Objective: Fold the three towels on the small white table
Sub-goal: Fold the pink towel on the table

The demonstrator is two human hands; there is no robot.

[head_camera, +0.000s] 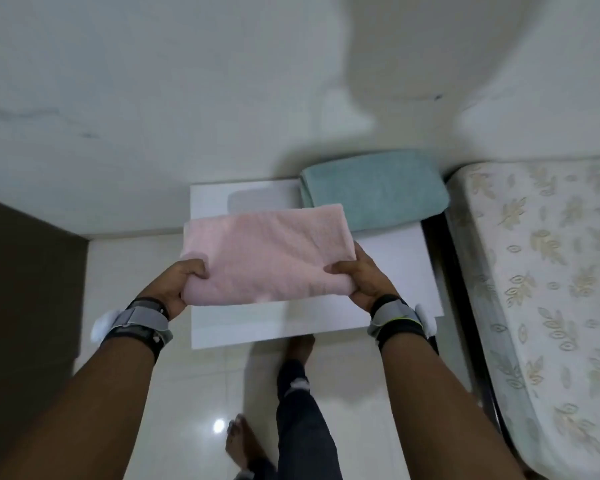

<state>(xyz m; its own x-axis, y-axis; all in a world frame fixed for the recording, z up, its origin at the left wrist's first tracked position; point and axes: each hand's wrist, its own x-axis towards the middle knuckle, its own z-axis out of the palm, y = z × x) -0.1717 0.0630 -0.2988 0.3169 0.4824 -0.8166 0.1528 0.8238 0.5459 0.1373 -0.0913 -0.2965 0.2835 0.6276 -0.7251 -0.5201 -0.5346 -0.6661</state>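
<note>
Both hands pinching the folded pink towel (267, 254), one at each near corner. Left hand (177, 287) has thumb on top, fingers curled under the left end; right hand (364, 275) the same on the right end. Towel is held over the small white table (395, 268), roughly above its left-centre; looks lifted just clear of the top, but the frame is blurred, so can't rule out that the far edge is resting on it.

Teal towel (373, 190) already folded, sitting at the far right corner of the table, overhanging the far edge a bit. Third towel: not visible anywhere.

Handling: terry cloth, light, soft, no stiffness. Layers will sag and slide apart if held from one point. Two-corner pinch through all layers is the right hold; keep it taut between the hands. Not fragile, not slippery. Main risk is the fold opening on set-down, so lay it flat, then release.

Bed (541, 271) is hard against the table's right edge.
</note>
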